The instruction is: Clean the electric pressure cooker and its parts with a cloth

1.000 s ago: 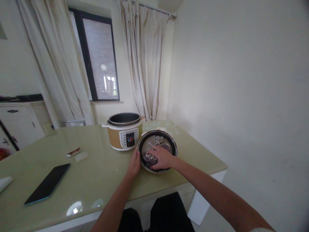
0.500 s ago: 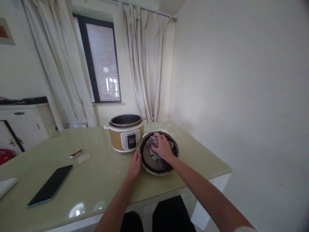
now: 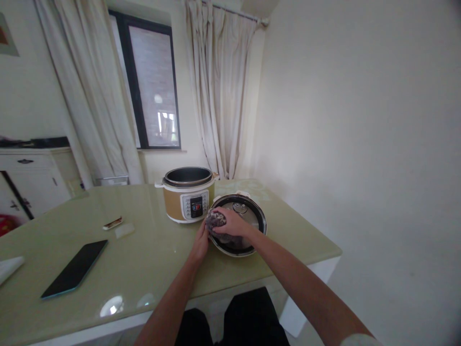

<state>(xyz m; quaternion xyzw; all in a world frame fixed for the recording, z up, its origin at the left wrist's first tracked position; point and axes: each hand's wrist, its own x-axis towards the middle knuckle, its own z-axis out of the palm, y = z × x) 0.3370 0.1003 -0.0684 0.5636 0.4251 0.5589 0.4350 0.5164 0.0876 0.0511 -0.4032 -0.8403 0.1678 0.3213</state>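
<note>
A round pressure cooker lid (image 3: 258, 215) lies underside up on the table, its metal inner face and dark rim showing. My left hand (image 3: 200, 244) grips the lid's left edge. Bunched under the fingers of my right hand (image 3: 232, 223) is a grey-brown cloth (image 3: 216, 220), pressed against the left part of the lid's rim. Part of the cloth drapes over the lid's inside below my palm. Just behind and to the left stands the electric pressure cooker (image 3: 173, 202), lidless, with its dark inner pot (image 3: 189, 177) in place.
On the left of the green tabletop (image 3: 151, 250) lie a black tablet (image 3: 77, 269), a small white-and-brown object (image 3: 113, 223) and a pale translucent piece (image 3: 124, 230). Something white (image 3: 10, 268) sits at the far left. A wall (image 3: 342, 144) rises along the right side.
My right hand has moved the cloth from the upper middle of the lid's inside to its left rim, uncovering the upper middle. My left hand stays at the lid's edge.
</note>
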